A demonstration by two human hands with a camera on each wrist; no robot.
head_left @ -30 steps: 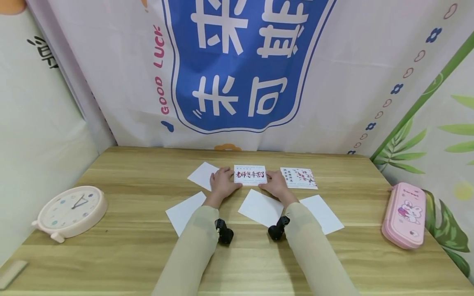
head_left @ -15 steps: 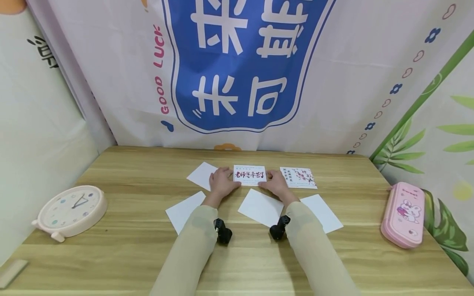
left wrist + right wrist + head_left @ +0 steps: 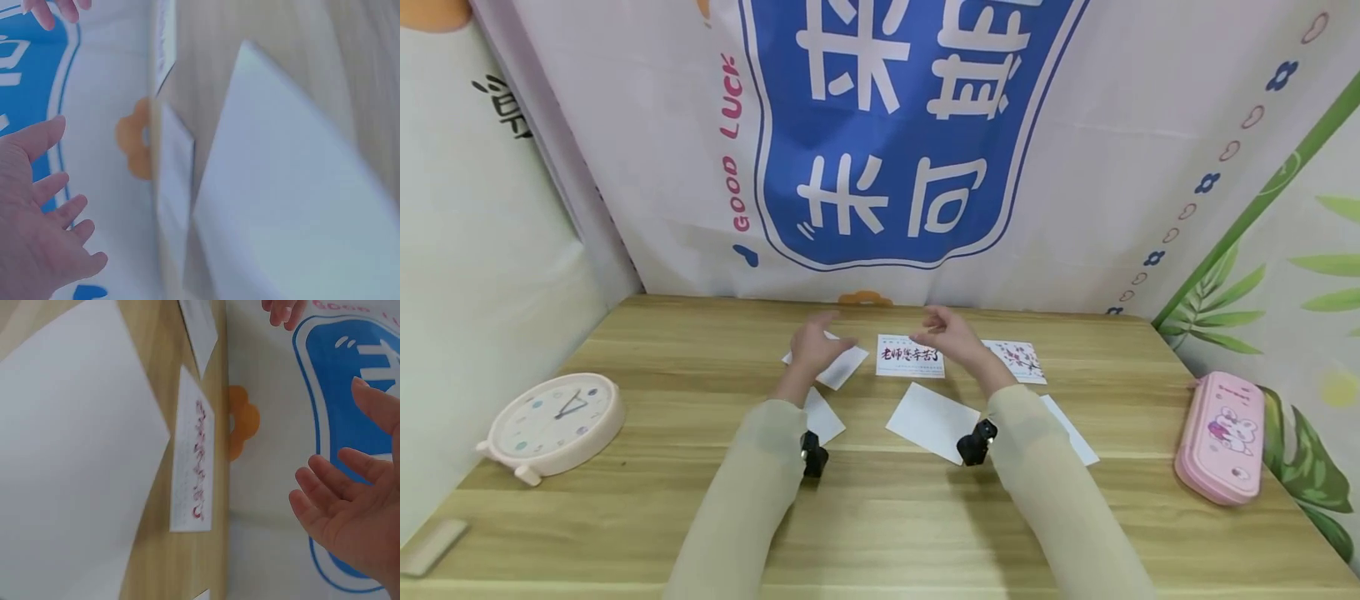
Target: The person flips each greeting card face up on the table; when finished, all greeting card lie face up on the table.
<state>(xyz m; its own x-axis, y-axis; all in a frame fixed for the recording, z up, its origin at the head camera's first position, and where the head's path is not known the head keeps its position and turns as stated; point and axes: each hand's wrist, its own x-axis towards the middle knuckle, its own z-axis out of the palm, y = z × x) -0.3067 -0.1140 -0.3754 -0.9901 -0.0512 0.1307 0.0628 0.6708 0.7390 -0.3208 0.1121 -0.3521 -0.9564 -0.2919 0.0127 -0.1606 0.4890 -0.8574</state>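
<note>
A white card with red Chinese writing [image 3: 910,367] lies flat at the back middle of the wooden table. My left hand [image 3: 816,343] is raised to its left, above a blank white card [image 3: 848,367]. To the right hovers my right hand [image 3: 957,340], its fingertips overlapping the written card's upper right in the head view. In the left wrist view the left hand's fingers [image 3: 69,212] are spread and hold nothing. The right hand's fingers [image 3: 325,481] are likewise loosely extended, holding nothing. Partly behind the right hand is a card with red blossoms [image 3: 1021,360].
More blank cards lie nearer: a left one [image 3: 823,418], a middle one [image 3: 934,423] and a right one [image 3: 1072,429], the outer two partly covered by my arms. A round clock [image 3: 553,421] lies left, a pink pencil case [image 3: 1221,437] right. A printed curtain [image 3: 1075,225] hangs behind.
Both hands have let go of the card with red writing and lifted off the table. The left hand has moved left. The card stays in place.
</note>
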